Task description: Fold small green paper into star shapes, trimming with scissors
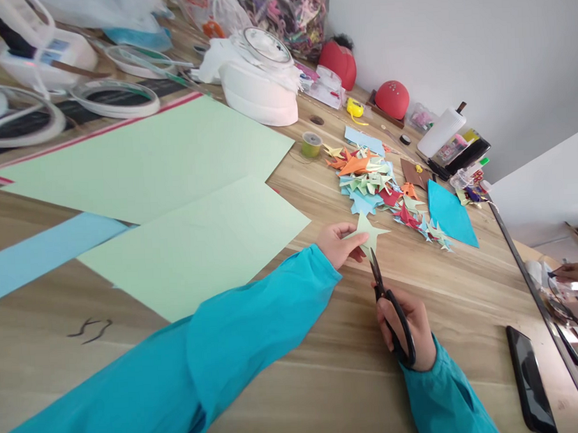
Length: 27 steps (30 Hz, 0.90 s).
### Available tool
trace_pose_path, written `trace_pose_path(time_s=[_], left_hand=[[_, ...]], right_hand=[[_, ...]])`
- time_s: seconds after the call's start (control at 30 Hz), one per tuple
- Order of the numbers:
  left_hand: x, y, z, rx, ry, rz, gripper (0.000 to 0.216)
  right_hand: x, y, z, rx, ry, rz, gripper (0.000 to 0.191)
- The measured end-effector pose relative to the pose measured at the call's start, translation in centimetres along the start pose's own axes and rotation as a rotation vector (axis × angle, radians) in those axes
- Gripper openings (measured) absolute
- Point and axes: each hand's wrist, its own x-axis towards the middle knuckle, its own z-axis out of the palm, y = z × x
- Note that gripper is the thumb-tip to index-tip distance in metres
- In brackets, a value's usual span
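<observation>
Between thumb and fingers, my left hand (341,245) pinches a pale green paper star (370,231). My right hand (411,326) is wrapped round the black handles of a pair of scissors (378,278). The blade tips reach the star's lower point, and the blades look nearly closed; whether paper lies between them I cannot make out. Just beyond the star lies a heap of cut paper stars (364,175) in orange, red, blue, green and yellow. Two pale green paper sheets (194,246) overlap on the table left of my hands.
A blue paper strip (46,252) sticks out from under the green sheets. A spool of thread (311,144) stands behind them. A turquoise sheet (451,212) lies right of the heap, a phone (530,378) near the right edge. Another person's hand (576,273) shows at far right.
</observation>
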Motion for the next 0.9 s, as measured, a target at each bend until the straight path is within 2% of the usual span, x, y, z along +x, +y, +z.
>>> trace_pose_path(time_s=[0.47, 0.77, 0.9], left_hand=[[0.06, -0.09, 0.03, 0.017, 0.016, 0.011, 0.023], [0.25, 0.00, -0.09, -0.037, -0.012, -0.025, 0.028], [0.27, 0.05, -0.07, -0.054, -0.020, -0.029, 0.031]], right_hand=[[-0.16, 0.14, 0.06, -0.020, 0.009, 0.018, 0.051], [-0.14, -0.26, 0.59, -0.011, 0.043, -0.008, 0.053], [-0.17, -0.06, 0.41, -0.044, 0.010, 0.004, 0.053]])
